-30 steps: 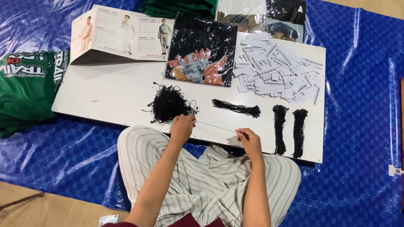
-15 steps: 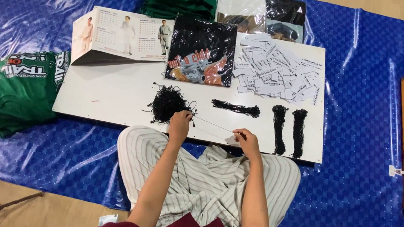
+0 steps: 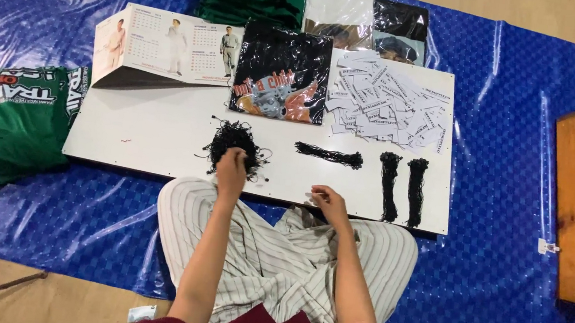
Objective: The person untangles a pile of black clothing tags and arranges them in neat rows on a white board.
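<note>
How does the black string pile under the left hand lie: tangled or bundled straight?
Tangled: the black string pile is a loose knot with strands straying outward, unlike the straight bundles lying right of it. The left hand touches it.

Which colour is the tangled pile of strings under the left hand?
Black; the tangled pile shows clearly in the head view.

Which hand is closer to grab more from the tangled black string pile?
Left. The left hand already touches the tangled string pile; the right hand rests farther away at the board's near edge.
</note>
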